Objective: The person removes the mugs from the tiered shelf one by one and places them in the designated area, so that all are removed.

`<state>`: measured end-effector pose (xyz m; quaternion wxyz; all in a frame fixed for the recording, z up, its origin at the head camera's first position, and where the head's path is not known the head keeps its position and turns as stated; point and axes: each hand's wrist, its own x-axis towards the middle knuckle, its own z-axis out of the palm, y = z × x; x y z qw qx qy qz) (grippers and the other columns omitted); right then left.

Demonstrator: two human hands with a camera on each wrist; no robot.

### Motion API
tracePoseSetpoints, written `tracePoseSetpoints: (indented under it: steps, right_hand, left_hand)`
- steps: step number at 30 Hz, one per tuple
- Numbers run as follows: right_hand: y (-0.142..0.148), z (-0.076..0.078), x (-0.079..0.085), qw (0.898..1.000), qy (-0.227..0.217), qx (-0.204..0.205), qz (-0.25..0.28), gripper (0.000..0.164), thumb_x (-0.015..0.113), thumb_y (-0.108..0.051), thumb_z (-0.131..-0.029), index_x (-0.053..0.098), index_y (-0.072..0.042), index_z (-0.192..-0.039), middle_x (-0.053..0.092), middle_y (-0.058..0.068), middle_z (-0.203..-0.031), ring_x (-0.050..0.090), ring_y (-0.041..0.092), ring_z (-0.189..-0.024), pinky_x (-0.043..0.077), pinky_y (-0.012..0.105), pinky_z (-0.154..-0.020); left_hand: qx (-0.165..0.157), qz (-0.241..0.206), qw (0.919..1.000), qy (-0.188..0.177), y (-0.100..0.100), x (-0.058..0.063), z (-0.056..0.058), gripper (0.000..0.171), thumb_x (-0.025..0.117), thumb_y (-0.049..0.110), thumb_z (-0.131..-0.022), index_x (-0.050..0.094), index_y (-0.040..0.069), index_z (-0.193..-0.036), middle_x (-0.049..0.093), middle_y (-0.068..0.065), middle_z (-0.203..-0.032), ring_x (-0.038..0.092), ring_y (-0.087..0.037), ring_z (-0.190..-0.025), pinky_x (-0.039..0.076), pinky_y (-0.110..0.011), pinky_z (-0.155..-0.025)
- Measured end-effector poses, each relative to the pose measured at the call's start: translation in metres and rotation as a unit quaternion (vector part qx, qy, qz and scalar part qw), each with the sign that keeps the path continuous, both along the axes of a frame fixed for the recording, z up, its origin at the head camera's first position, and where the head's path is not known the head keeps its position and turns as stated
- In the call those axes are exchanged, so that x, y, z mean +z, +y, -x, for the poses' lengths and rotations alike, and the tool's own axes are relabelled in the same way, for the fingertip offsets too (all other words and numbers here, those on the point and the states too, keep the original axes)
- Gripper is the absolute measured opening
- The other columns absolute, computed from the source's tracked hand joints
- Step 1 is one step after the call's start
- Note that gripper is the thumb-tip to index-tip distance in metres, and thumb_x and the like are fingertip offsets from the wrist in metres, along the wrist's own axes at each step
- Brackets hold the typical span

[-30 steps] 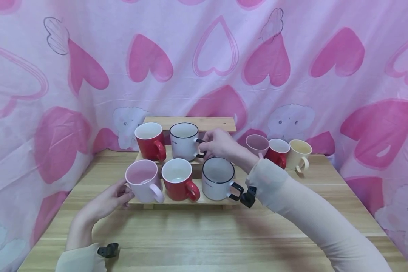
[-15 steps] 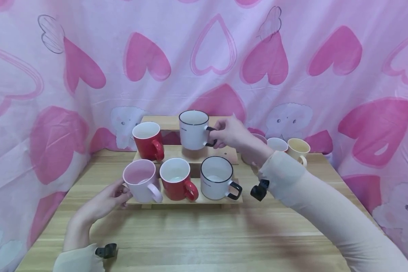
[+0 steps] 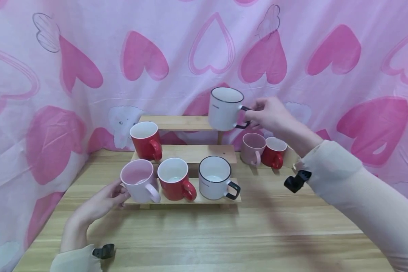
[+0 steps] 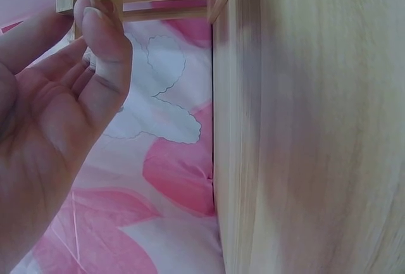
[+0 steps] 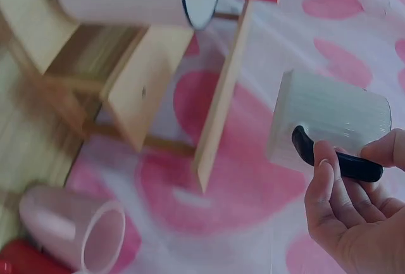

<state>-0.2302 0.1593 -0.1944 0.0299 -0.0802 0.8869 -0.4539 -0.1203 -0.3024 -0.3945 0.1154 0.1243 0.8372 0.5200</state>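
In the head view, the wooden stand stood on the tabletop. The raised white mug hung upright in the air, hiding the right end of the stand's top board. The right hand, out beyond that end of the stand, pinched the mug's black handle; the mug's body lay on the stand side of the fingers. The left hand was at the left end of the stand's front board, just beside the pink mug; whether it touched that mug could not be told. A red mug and a second white mug shared the front board, and another red mug stood on the middle one. To the right of the stand were a dusky pink mug, a small red mug and a yellow mug, the last mostly hidden by the forearm.

In the left wrist view, thumb and fingers were closed on a board end of the stand, which the top edge cut off.

In the right wrist view, the fingers curled round the handle, some partly behind it. Two mugs on the stand were cropped above; the small red one beside it was cropped below.
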Motion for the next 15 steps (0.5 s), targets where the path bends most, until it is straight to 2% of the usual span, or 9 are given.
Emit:
tracePoseSetpoints:
  steps: [6, 11, 15]
  right_hand:
    - [0.037, 0.001, 0.003, 0.999, 0.018, -0.03, 0.033, 0.02, 0.064, -0.01, -0.091, 0.056, 0.006, -0.1, 0.068, 0.013, -0.093, 0.071, 0.021, -0.071, 0.059, 0.031, -0.069]
    - [0.069, 0.006, -0.009, 0.998, 0.018, -0.06, 0.031, 0.027, 0.063, -0.015, -0.093, 0.054, 0.006, -0.106, 0.07, 0.01, -0.092, 0.07, 0.018, -0.073, 0.058, 0.029, -0.071]
    - [0.1, 0.006, -0.022, 0.996, 0.01, -0.093, 0.012, 0.036, 0.063, -0.027, -0.096, 0.053, 0.004, -0.11, 0.071, 0.004, -0.09, 0.069, 0.014, -0.076, 0.058, 0.028, -0.073]
  left_hand:
    - [-0.001, 0.004, 1.0, 0.002, -0.006, 0.0, 0.0, 0.039, 0.056, 0.014, -0.1, 0.041, -0.001, -0.134, 0.055, -0.021, -0.106, 0.058, -0.033, -0.091, 0.056, -0.037, -0.074]
    - [0.003, 0.008, 0.9999, 0.006, -0.009, -0.003, -0.003, 0.037, 0.055, 0.015, -0.101, 0.042, 0.0, -0.132, 0.055, -0.021, -0.105, 0.058, -0.033, -0.088, 0.056, -0.036, -0.073]
    - [-0.003, -0.007, 0.9999, 0.008, -0.008, -0.005, -0.001, 0.037, 0.055, 0.013, -0.101, 0.042, -0.001, -0.132, 0.055, -0.021, -0.105, 0.058, -0.029, -0.089, 0.056, -0.035, -0.072]
